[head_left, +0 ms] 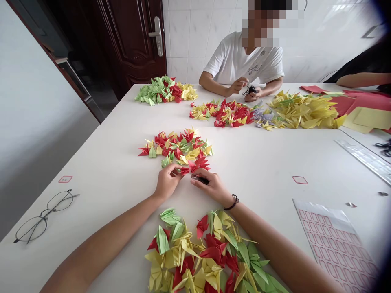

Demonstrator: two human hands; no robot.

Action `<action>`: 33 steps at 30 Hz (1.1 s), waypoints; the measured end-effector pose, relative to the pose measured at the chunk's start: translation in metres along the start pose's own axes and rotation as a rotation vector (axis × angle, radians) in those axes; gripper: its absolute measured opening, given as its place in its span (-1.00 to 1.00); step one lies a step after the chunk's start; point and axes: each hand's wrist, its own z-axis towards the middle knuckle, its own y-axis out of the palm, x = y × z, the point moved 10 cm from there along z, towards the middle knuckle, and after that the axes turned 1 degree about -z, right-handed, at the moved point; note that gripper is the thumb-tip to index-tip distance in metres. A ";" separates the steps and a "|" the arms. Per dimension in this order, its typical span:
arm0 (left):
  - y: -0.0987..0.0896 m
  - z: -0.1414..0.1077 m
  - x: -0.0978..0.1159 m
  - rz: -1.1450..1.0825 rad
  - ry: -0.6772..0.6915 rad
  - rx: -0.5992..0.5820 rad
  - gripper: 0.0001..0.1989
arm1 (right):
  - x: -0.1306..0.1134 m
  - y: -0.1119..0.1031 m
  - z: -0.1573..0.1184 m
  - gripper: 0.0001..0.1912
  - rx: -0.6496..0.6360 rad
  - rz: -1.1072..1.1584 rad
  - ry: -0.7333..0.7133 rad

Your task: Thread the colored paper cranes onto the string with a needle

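My left hand [167, 181] pinches a small red folded paper piece [184, 171] in the middle of the white table [122, 183]. Close on its right, my right hand [214, 186] is closed around a small black object [201, 179], partly covered by the fingers; what it is I cannot make out. Just beyond both hands lies a pile of red, yellow and green folded paper pieces [180, 146]. A larger pile in the same colours [210, 252] spreads between my forearms, near the bottom of the view.
Eyeglasses [44, 215] lie at left, a sheet of red-framed labels [336, 240] and a clear ruler [363, 160] at right. Across the table a person in a white shirt [229, 57] handles something black behind more paper piles [232, 114]. Another person's arm [363, 79] shows far right.
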 end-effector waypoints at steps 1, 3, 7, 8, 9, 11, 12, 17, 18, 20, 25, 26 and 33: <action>-0.001 0.000 0.001 0.014 0.004 0.009 -0.88 | 0.000 0.001 0.000 -0.71 -0.005 0.002 -0.004; -0.003 -0.001 0.005 0.040 0.026 0.027 -0.90 | -0.002 0.001 0.000 -0.71 -0.009 -0.001 -0.014; -0.004 -0.002 0.012 0.092 0.101 0.045 -0.92 | -0.004 0.000 0.000 -0.71 -0.013 -0.001 -0.022; -0.003 -0.002 0.014 0.101 0.117 0.040 -0.92 | -0.004 0.000 0.000 -0.70 -0.016 0.001 -0.021; -0.002 -0.003 0.015 0.109 0.129 0.033 -0.92 | -0.004 0.000 0.000 -0.70 -0.020 0.004 -0.019; -0.001 -0.004 0.017 0.125 0.147 0.018 -0.90 | -0.005 0.001 0.000 -0.69 -0.024 0.010 -0.016; 0.000 -0.004 0.018 0.132 0.155 0.011 -0.89 | -0.005 0.001 -0.001 -0.69 -0.025 0.009 -0.016; 0.005 -0.007 0.026 0.150 0.222 -0.031 -0.88 | -0.005 0.001 -0.001 -0.68 -0.017 -0.025 -0.026; 0.006 -0.007 0.027 0.158 0.234 -0.038 -0.89 | -0.006 0.001 -0.001 -0.68 -0.015 -0.031 -0.031; 0.007 -0.008 0.028 0.174 0.251 -0.042 -0.90 | -0.006 0.001 -0.001 -0.68 -0.007 -0.039 -0.039; 0.008 -0.007 0.025 0.183 0.264 -0.043 -0.93 | -0.005 -0.001 -0.001 -0.70 0.021 -0.040 -0.037; 0.008 -0.007 0.025 0.181 0.261 -0.043 -0.93 | -0.005 -0.002 -0.001 -0.70 0.025 -0.044 -0.037; 0.011 -0.008 0.026 0.168 0.259 -0.072 -0.93 | -0.006 -0.002 -0.002 -0.72 0.032 -0.050 -0.042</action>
